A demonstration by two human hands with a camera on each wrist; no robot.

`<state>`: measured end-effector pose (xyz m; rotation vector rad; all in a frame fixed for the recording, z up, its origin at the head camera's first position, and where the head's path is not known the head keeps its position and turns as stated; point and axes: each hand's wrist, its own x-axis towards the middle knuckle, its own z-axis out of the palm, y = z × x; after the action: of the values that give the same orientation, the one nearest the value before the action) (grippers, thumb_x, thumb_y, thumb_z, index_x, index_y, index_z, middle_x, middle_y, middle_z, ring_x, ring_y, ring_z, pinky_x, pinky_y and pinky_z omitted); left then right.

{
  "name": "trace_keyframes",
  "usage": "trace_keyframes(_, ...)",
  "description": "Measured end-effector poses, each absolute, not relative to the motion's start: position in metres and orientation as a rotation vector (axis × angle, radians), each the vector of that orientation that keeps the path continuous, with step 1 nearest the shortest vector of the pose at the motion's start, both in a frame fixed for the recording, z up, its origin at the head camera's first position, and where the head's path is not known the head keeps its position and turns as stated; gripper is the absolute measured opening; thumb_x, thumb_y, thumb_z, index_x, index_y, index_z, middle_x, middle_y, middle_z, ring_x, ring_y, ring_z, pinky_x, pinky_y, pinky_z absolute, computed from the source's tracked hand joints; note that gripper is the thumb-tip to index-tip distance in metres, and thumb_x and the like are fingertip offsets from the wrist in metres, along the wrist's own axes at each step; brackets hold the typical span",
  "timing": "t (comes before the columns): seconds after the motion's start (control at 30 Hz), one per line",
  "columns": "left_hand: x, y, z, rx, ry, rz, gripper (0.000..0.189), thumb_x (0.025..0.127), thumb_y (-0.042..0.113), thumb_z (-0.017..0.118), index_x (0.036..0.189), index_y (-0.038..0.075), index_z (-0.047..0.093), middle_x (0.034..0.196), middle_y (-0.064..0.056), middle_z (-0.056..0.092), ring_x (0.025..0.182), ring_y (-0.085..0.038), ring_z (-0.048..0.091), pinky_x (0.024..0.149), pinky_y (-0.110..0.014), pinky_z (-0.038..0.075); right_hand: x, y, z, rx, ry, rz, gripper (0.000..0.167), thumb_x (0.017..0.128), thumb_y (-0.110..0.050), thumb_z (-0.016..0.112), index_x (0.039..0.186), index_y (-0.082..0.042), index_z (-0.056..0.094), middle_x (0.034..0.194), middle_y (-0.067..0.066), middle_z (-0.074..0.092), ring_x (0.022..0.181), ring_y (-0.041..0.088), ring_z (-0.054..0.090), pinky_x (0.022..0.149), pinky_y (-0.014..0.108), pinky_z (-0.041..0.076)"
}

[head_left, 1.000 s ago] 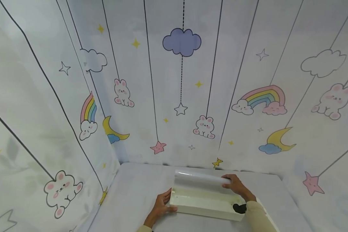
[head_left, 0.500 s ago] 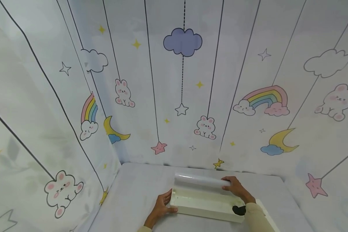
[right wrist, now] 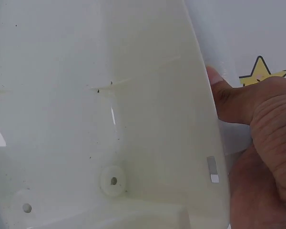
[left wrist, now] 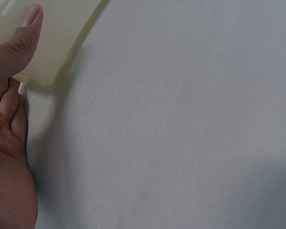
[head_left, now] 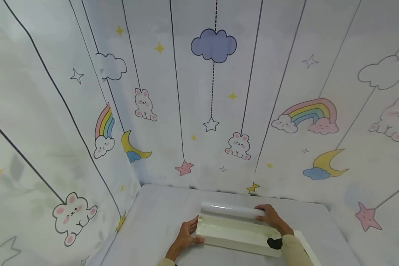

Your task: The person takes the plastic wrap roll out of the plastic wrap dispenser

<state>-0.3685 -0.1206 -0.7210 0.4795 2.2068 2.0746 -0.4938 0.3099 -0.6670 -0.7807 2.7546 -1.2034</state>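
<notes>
A long, cream-coloured plastic box [head_left: 239, 236] lies at the lower middle of the head view, its hollow side facing up. My left hand [head_left: 186, 236] grips its left end, thumb at the near corner and fingers along the end wall. In the left wrist view the thumb presses on the pale box [left wrist: 52, 57]. Along the far side of the box lies a glossy, whitish roll of plastic wrap [head_left: 231, 210]. My right hand [head_left: 272, 217] holds that roll by its right end. In the right wrist view, the box's wall hides part of this hand [right wrist: 262, 129].
A small black object [head_left: 274, 243] shows at the box's right end, beside the right sleeve. Partly under that arm is a white strip [head_left: 304, 244]. White cloth covers the table [head_left: 166, 207], and a wall [head_left: 199, 147] printed with cartoons rises behind it.
The roll's left end has come down slightly, nearer the box, with my right hand on the other end. My left hand keeps its grip. The head view has shifted a little.
</notes>
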Motion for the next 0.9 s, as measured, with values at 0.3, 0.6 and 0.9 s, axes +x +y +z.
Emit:
trace_keyframes(0.3,-0.370,-0.128,-0.731,0.473,2.173,2.107,0.109,0.080,0.014,0.099,0.161,-0.017,0.033,0.164,-0.038,0.040,0.154,-0.046,0.048,0.118,-0.015,0.047,-0.496,0.304,-0.676,-0.684,2.797,-1.110,0.042,0.086,-0.010,0.090,0.119,0.009,0.075,0.125,0.031,0.074,0.109,0.036,0.072,0.089,0.035,0.059)
trace_keyframes(0.6,-0.364,-0.129,-0.730,0.480,2.172,2.089,0.108,0.080,0.008,0.098,0.161,-0.019,0.032,0.164,-0.040,0.040,0.153,-0.049,0.048,0.121,-0.021,0.048,-0.478,0.296,-0.663,-0.541,2.786,-1.130,0.040,0.082,0.000,0.091,0.118,0.009,0.076,0.122,0.030,0.075,0.111,0.043,0.071,0.094,0.050,0.059)
trace_keyframes(0.9,-0.367,-0.123,-0.723,0.468,2.137,2.085,0.107,0.080,0.002,0.097,0.162,-0.018,0.031,0.165,-0.038,0.039,0.154,-0.054,0.044,0.126,-0.040,0.046,-0.486,0.308,-0.688,-0.575,2.847,-1.130,0.039,0.081,-0.004,0.092,0.116,0.005,0.078,0.121,0.024,0.078,0.110,0.037,0.073,0.093,0.046,0.060)
